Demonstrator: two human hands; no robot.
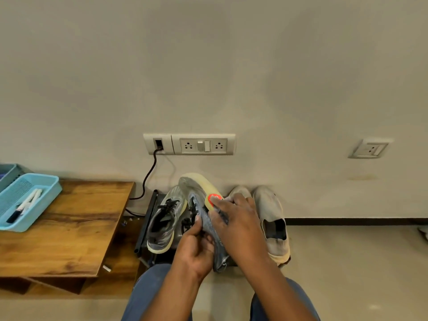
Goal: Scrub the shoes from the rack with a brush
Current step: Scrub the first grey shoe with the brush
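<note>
Holding a grey running shoe [203,218] up off the rack [148,218], tipped on edge with the pale yellow sole [199,181] turned toward the right hand [236,223] and the laces toward the left hand [196,249]. Gripping from the lace side with the left: fingers curled around the upper near the collar, thumb up against the fabric, heel end just below the wrist. Running long axis away from the body, heel near the palms, toe well beyond the fingertips toward the wall. Lying over the sole side with the right, fingers bent across something with a red-orange end [214,197] that peeks out just past the fingertips; most likely the brush, bristles and handle hidden under the palm, so cannot tell how firmly pinched. Sitting nearer the toe half with the right, nearer the heel with the left. Judging by that: next stroke along the shoe's length, away from the right fingertips toward the toe, left bracing from the opposite face. Resting on the rack just left of the left fingers, the matching grey shoe [164,223]; just right of the right knuckles, a beige slip-on pair [271,218].
</note>
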